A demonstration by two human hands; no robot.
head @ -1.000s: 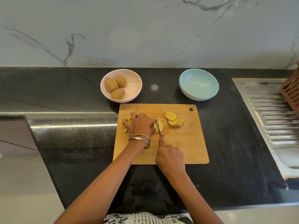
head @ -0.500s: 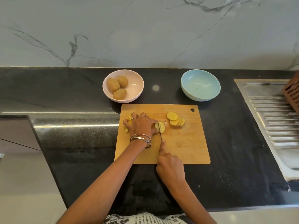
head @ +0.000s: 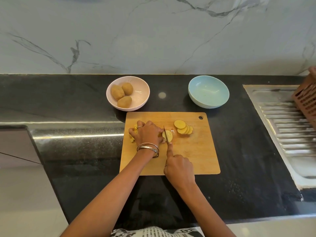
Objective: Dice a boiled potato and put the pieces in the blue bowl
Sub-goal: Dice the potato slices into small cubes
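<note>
On the cutting board, the left hand pins the potato, fingers curled over it; the right hand grips the knife, slicing. Next, I judge, another thin cut clear of the fingertips; the blue bowl is empty.

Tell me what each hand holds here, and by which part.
The right hand grips the knife by its handle, hidden in the fist, forefinger along the blade's spine. The left hand holds the potato down from above, fingertips beside the blade.
</note>
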